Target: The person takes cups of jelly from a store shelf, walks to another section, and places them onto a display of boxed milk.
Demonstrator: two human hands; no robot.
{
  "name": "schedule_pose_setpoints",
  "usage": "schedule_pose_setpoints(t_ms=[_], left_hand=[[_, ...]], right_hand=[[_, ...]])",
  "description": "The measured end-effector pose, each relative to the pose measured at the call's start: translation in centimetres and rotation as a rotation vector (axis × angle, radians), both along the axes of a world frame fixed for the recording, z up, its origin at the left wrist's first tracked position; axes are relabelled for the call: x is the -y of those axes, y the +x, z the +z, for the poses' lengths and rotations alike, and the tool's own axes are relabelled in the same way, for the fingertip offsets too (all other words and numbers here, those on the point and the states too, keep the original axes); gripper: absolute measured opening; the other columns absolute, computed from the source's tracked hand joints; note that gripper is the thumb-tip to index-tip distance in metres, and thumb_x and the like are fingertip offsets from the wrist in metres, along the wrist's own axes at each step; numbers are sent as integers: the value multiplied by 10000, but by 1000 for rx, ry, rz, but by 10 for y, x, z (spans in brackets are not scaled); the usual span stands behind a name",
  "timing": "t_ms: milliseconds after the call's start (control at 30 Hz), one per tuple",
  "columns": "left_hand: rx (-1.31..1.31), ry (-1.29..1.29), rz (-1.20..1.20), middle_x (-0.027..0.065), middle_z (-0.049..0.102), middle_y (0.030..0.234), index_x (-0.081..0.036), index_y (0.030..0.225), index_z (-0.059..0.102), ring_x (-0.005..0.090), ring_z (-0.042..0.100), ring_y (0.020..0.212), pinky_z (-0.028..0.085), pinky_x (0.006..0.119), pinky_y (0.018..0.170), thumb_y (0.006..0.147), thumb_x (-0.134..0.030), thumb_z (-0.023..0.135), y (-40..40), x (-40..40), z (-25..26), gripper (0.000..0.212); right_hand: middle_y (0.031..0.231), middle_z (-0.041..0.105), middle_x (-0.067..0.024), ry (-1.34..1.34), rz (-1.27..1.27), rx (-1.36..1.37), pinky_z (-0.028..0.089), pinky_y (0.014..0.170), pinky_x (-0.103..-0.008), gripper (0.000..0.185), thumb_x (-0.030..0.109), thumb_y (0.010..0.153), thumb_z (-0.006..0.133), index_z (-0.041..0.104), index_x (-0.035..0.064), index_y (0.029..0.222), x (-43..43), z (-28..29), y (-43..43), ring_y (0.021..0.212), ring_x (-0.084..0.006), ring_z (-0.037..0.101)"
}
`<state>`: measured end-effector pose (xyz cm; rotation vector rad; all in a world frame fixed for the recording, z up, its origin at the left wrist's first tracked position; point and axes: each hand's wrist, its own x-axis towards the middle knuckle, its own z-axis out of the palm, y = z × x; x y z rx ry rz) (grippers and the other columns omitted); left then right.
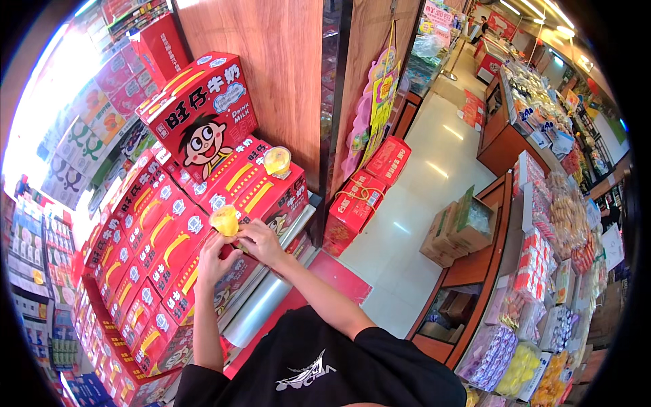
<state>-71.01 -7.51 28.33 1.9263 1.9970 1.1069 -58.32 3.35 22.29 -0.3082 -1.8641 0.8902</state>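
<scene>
A clear plastic cup with yellow contents (224, 220) stands upright or slightly tilted above the red milk cartons (168, 239). My left hand (216, 262) is at its lower edge, thumb and fingers bent. My right hand (259, 243) reaches in from the right, its fingertips pinching at the cup's near edge; what exactly they grip is too small to tell. A second clear cup with yellow contents and a lid (277, 161) rests on a red carton beyond my hands. Behind it a large red milk carton with a cartoon face (203, 122) stands upright.
Stacked red cartons fill the left side. A wood-grain pillar (274, 66) rises behind them. Two red boxes tied with string (356, 201) stand by the aisle floor (396, 229). Open cardboard boxes (460, 226) lean by a wooden counter of packaged sweets (531, 274) on the right.
</scene>
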Motion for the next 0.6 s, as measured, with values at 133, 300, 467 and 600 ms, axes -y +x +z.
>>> schedule_pose_setpoints(t_ms=[133,300,467,600], left_hand=[[44,-50,7,156,650,1000,-7,956,626,334,613,979,470,405,876,716,-150,745,3,-5,0,303],[-11,-62,16,166,636,1051,-8,968,626,335,582,1059,393,450,1001,747,-188,726,-5,-4,-2,303],[-113,-41,54,168,630,1088,-7,1013,633,337,534,1138,345,469,1048,780,-235,706,-7,-5,-3,334],[-91,-38,58,152,629,1114,-9,1003,648,324,531,1150,331,470,1063,799,-244,693,-8,-8,-5,315]], right_hand=[[969,650,-86,12,-16,7,506,753,-373,209,70,726,716,639,45,919,-5,-9,1,882,-279,585],[1150,582,-112,46,20,164,484,858,-398,321,201,756,708,607,45,1018,4,-7,5,1030,-307,528],[1270,499,-147,8,21,273,394,983,-436,401,221,798,645,545,44,1144,9,-11,2,1146,-354,430],[1266,503,-154,-7,-4,254,389,963,-451,418,185,777,649,536,41,1153,8,-3,2,1097,-367,441]])
